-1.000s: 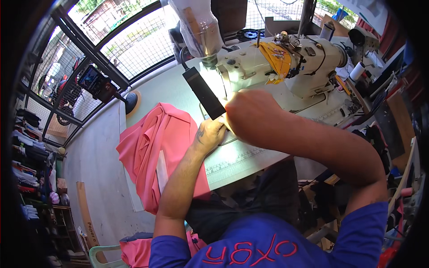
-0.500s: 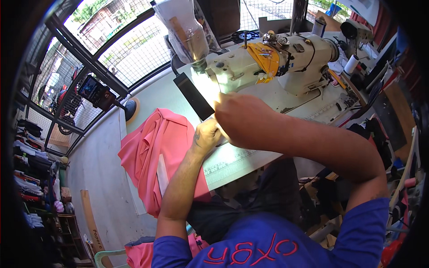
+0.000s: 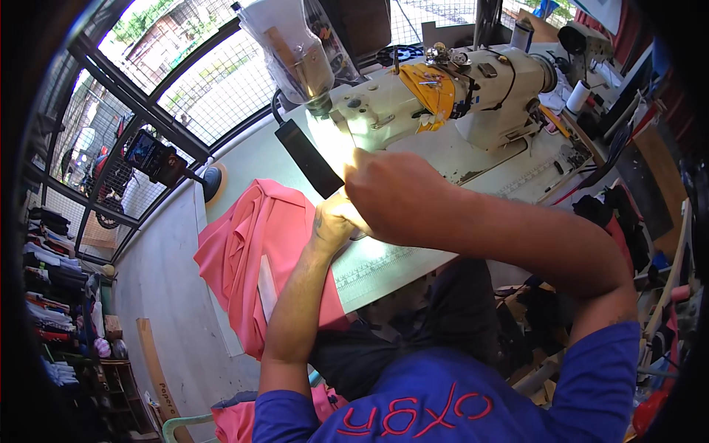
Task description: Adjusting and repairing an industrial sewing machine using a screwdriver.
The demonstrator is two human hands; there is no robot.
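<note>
A cream sewing machine [image 3: 384,103] stands on a pale table [image 3: 384,277], its lamp throwing bright glare around the needle end. Right in front of that end, my right hand [image 3: 391,193] is closed in a fist, its back toward me. My left hand [image 3: 336,221] is closed too, just left of and below it, the two nearly touching. A curved dark edge shows beneath them; whatever the fingers hold is hidden by the hands and the glare. Folded pink fabric [image 3: 255,244] lies left of my left forearm, hanging over the table's near edge.
A long black box [image 3: 309,156] stands close beyond my left hand. Yellow cloth with pins [image 3: 430,92] wraps the machine arm. A phone on a stand [image 3: 151,155] is at the left, by the mesh windows. A white thread spool [image 3: 578,96] sits at the right.
The whole view has shifted slightly. Both hands stay closed in front of the machine's needle end, with hardly any visible movement; the pink fabric lies as before.
</note>
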